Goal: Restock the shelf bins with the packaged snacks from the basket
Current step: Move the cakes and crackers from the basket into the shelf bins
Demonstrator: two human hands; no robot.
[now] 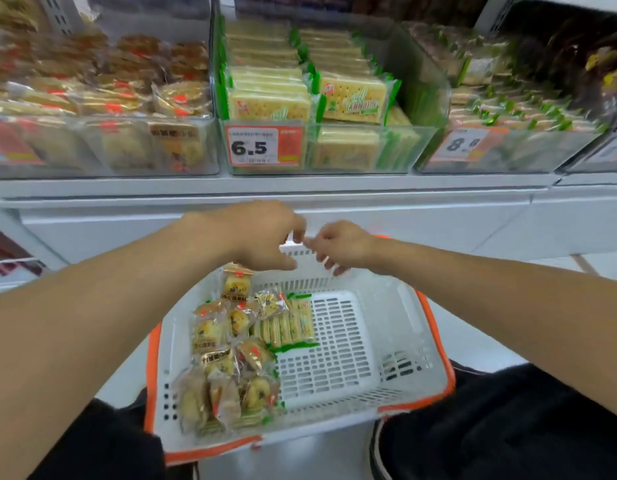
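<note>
Head view
Basket [421, 344]: white perforated plastic with orange rim, low in the frame between the person's knees, below the shelf.
Packaged snacks in basket [227, 362]: heaped along the left side; clear-wrapped round yellow pastries, with a row of green-edged cracker packs [286, 327] beside them toward the middle. Right half of the basket floor shows bare.
Left hand [262, 233]: above the far rim of the basket, fingers loosely curled, its grip holding nothing visible; a pastry pack [235, 282] stands just below it.
Right hand [338, 247]: just beside the left, fingers bent downward over the far rim; whether its grip pinches anything, cannot tell.
Shelf [300, 188]: white ledge carrying clear bins.
Left bin [102, 147]: round pastries in clear wrap.
Middle bin [335, 147]: stacked green-and-yellow cracker packs, price tag [265, 146] reading 6.5.
Right bin [508, 147]: small green-trimmed packs, blurred tag.
</note>
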